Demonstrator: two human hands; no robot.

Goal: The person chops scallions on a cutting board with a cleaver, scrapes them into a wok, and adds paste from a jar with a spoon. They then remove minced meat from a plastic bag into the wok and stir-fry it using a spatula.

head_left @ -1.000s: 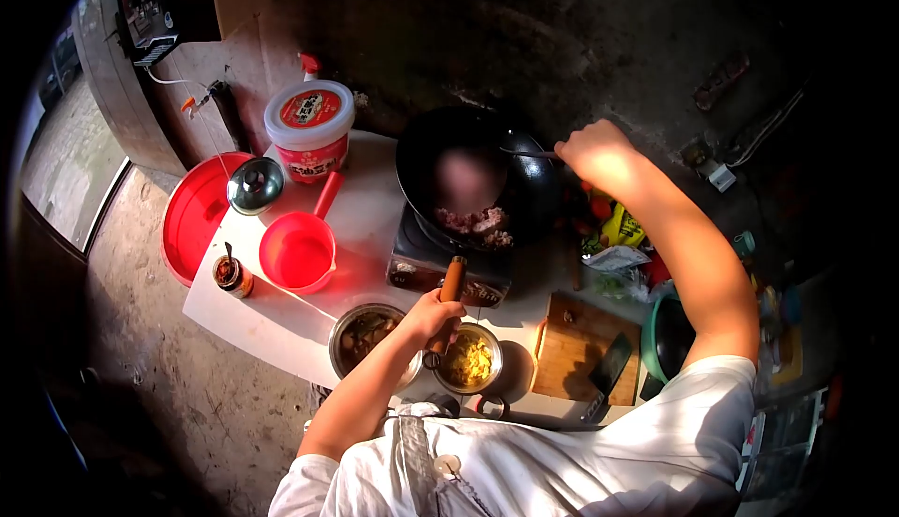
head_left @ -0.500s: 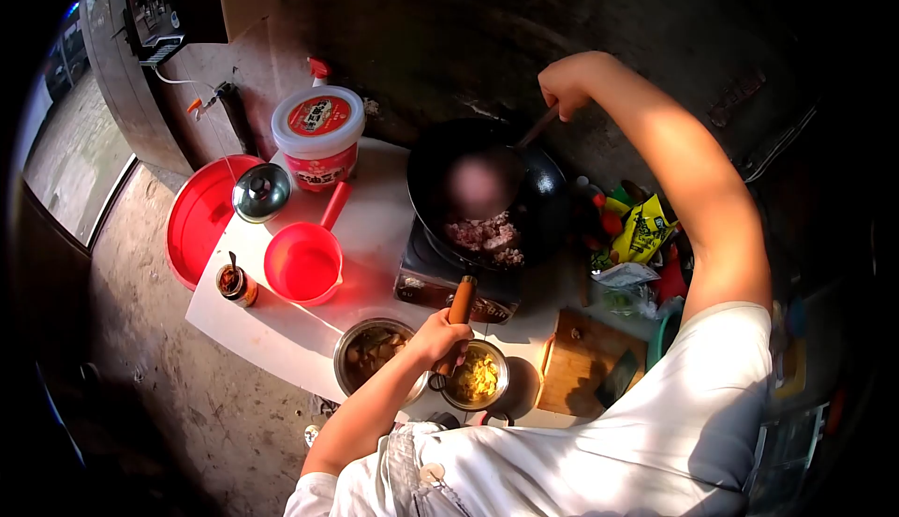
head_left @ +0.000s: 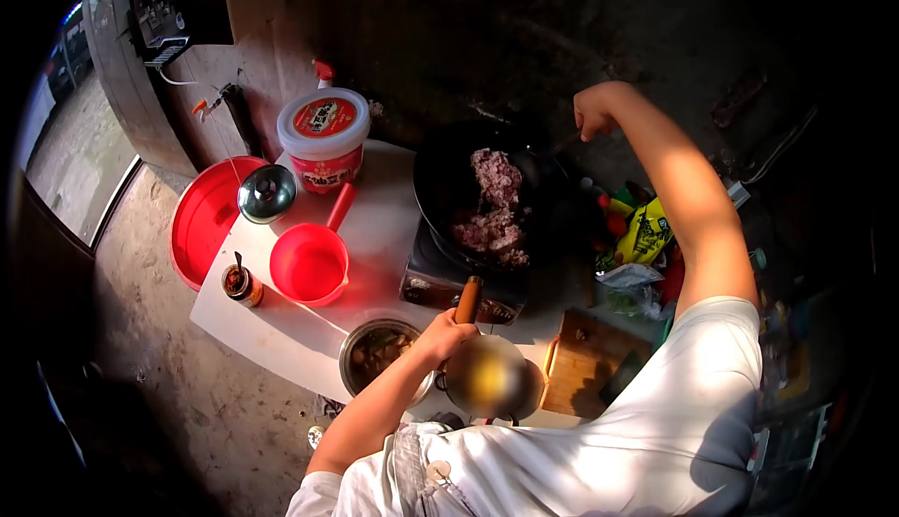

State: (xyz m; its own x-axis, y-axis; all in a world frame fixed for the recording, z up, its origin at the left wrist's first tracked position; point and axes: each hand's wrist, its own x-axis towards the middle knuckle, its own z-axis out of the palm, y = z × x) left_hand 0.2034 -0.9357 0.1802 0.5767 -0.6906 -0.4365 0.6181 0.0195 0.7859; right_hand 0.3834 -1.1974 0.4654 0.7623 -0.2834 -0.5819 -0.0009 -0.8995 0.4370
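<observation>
My left hand point(head_left: 448, 337) is wrapped around the wooden handle point(head_left: 469, 300) of a black wok point(head_left: 435, 170). Pinkish minced meat point(head_left: 496, 180) lies in clumps across the middle of the wok. Beyond the wok's right rim, my right hand point(head_left: 597, 110) is closed on the thin dark handle of a long-handled cooking utensil point(head_left: 566, 143). The utensil's head is lost in shadow inside the wok. Under the wok stands a portable stove point(head_left: 449, 283). Just below my left hand is a bowl with yellow food point(head_left: 489, 378), blurred, and beside it a metal pot point(head_left: 351, 367) with brown pieces in liquid.
Left on the white table point(head_left: 281, 334) are a red dipper point(head_left: 309, 264), an open jar point(head_left: 242, 285), a metal lid point(head_left: 266, 193) and a lidded tub point(head_left: 323, 138). A red basin point(head_left: 201, 227) sits past the edge. Rightward lie a cutting board point(head_left: 585, 362) and yellow packets point(head_left: 644, 231).
My right hand has moved right and slightly nearer with the utensil. More meat shows in the wok, where a blurred patch covered part of it before. My left hand keeps its grip.
</observation>
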